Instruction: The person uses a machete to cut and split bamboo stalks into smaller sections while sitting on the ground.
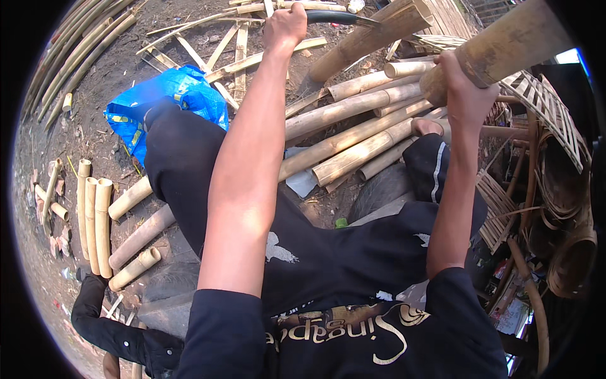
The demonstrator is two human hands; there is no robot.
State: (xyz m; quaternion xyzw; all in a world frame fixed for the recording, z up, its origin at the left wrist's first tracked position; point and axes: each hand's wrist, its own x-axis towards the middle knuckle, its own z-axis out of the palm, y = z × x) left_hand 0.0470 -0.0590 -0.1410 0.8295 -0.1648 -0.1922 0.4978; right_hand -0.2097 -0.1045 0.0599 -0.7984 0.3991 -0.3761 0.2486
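My left hand point(285, 25) is stretched out ahead and closed around the black handle of a long knife point(334, 17). The blade's tip meets the side of a tilted bamboo pole point(369, 41). Over at the upper right, my right hand point(464, 85) grips the lower end of a thick, pale-brown bamboo pole point(505, 44) that slants up to the right. Both arms are bare below short dark sleeves. My legs in dark trousers point(183, 164) stretch out under my arms.
A pile of long bamboo poles point(353, 129) lies on the dirt ahead, with split bamboo strips point(237, 54) beyond it. A blue plastic bag point(173, 95) sits left of my knee. Short bamboo sections point(95, 218) lie left. Woven baskets point(568, 196) stand right. Another person's dark sleeve point(104, 325) shows bottom left.
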